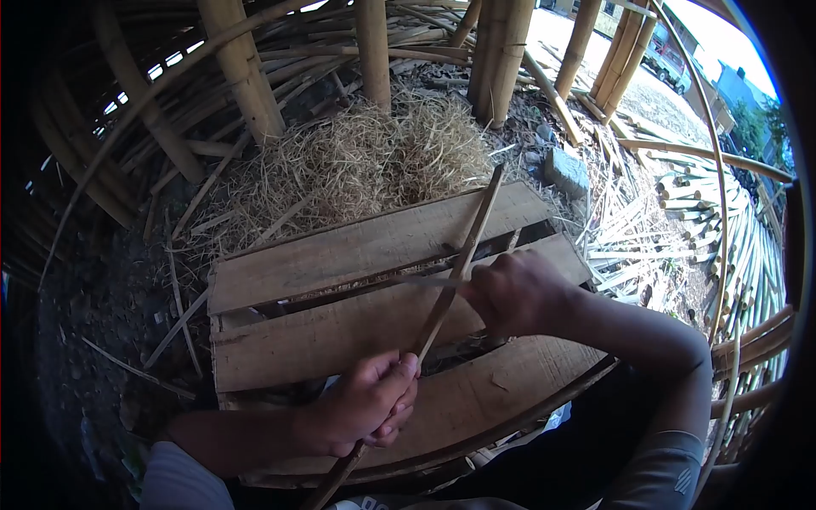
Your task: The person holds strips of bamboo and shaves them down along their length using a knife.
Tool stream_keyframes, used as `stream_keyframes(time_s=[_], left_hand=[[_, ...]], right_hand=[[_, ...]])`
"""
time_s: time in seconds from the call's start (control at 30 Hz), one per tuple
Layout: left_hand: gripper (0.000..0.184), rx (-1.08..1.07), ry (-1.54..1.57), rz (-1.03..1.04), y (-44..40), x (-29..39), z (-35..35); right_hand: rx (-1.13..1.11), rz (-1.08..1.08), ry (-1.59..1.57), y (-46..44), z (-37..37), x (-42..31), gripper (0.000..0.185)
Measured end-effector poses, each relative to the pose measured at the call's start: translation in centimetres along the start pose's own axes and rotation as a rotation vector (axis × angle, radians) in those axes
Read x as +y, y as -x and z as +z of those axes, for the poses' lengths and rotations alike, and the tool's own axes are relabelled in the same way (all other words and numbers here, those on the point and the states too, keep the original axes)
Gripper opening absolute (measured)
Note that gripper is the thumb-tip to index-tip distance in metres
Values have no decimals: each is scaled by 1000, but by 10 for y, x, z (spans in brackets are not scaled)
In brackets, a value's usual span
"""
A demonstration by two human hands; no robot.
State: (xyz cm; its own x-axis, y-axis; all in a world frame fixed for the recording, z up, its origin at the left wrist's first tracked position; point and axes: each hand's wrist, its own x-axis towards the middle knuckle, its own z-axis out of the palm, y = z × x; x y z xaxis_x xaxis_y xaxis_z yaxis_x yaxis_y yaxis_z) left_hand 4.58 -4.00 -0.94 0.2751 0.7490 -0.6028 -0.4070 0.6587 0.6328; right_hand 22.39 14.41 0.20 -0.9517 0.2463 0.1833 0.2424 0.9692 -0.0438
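Observation:
My left hand is closed around a long, thin bamboo strip, gripping its lower part. The strip slants from near my body up to the far edge of a slatted wooden bench. Above and to the right, my right hand is a fist around the handle of a knife; the fingers hide that handle. Slightly blurred, the blade points left and crosses the strip about midway along it. Both hands are over the bench slats.
Behind the bench lies a heap of thin shavings. Upright bamboo posts stand beyond it. A grey concrete block sits at the bench's far right. Many cut bamboo poles are stacked on the right, and loose strips lie on the left.

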Motion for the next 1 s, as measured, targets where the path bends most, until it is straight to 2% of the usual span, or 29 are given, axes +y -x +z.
stream_keyframes(time_s=[0.03, 0.07, 0.13, 0.17, 0.2, 0.27, 0.33, 0.4, 0.47, 0.5, 0.57, 0.6, 0.63, 0.67, 0.73, 0.8, 0.87, 0.9, 0.93, 1.0], left_hand=[[25, 6, -10, -17, 0, 0, 1], [25, 6, -13, -12, -1, 0, 0], [25, -7, -20, 5, 0, -3, -5], [25, -7, -16, 3, -1, -3, -6], [25, -19, -5, 9, -2, 0, -6], [26, -32, 6, 24, -3, 2, -5], [26, -31, 12, -18, -1, 1, -4], [27, -30, -10, -2, 1, 0, -4], [27, -27, -20, -12, 2, -1, -6], [28, -30, -14, -8, 0, 2, -6], [28, -37, -9, 3, -1, 4, -7], [28, -47, -1, -11, -1, 4, -8], [28, -58, 8, -25, -1, 4, -8], [28, -59, 7, -18, -1, 4, -8], [28, -32, -15, -40, 3, 2, -7], [28, -50, 10, -39, 2, 5, -8], [28, -72, 30, -20, 2, 7, -8], [28, -80, 33, -27, 2, 7, -8], [28, -86, 36, -30, 2, 9, -9], [28, -73, 24, -42, 6, 8, -8]], right_hand=[[-165, -20, -115, 1, -7, -20, 28], [-236, -33, -211, 1, -4, -23, 29], [-136, 57, -124, -2, 6, 10, 32], [-27, 180, -42, -4, 9, 33, 32], [-60, 277, -39, -11, 2, 49, 33], [-78, 280, 49, -2, 3, 39, 33], [-175, 74, -93, -2, -4, 0, 33], [-210, 19, -131, -3, -4, 0, 33], [47, 128, 14, -4, 17, 53, 29], [91, 147, 46, -3, 21, 87, 35], [38, 159, 67, -3, 14, 80, 35], [-1, 142, 98, -5, 9, 54, 35], [129, -49, -7, -3, 17, 33, 35], [-76, -50, -122, -7, 4, 10, 33], [-132, -66, -144, -8, 4, 20, 34], [38, 179, 108, -8, 16, 77, 38], [-9, 326, 198, -3, 23, 128, 38], [-81, 354, 201, -5, 16, 110, 34], [161, 137, 212, 1, 21, 93, 32], [-62, 93, -4, -9, 0, 32, 33]])
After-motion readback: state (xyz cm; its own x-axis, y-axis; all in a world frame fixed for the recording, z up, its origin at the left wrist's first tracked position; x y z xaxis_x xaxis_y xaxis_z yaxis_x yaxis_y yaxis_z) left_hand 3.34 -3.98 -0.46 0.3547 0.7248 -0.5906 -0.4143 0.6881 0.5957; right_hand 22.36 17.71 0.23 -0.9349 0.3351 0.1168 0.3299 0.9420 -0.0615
